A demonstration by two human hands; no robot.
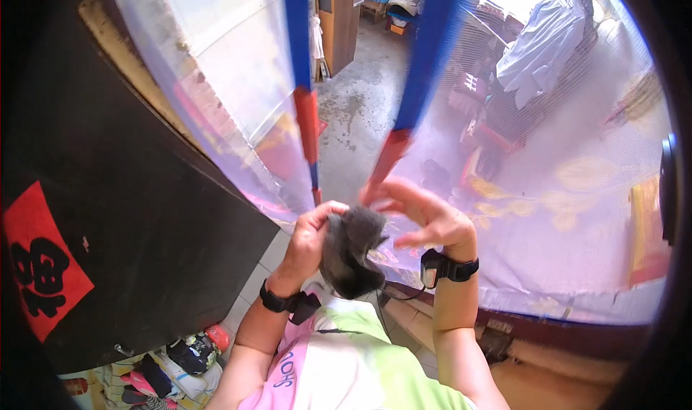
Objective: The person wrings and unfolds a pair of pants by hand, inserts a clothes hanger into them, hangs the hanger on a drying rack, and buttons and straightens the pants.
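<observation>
My left hand [310,239] is closed on a dark grey, soft-looking cloth bundle [349,255], its thumb lying along the upper edge. The bundle hangs in front of my chest, folded over itself, with a darker, smoother lower part. On the other side, my right hand [425,212] is slightly blurred, its fingers and thumb spread apart near the bundle's top right. Its fingertips overlap the red lower end of a curtain edge strip [389,158] in this view.
A sheer lavender curtain [533,230] with blue and red edge strips hangs parted ahead, with concrete floor [353,114] beyond. A dark door panel [144,215] with a red paper diamond [47,262] stands at left. Clothes [173,370] lie piled at lower left.
</observation>
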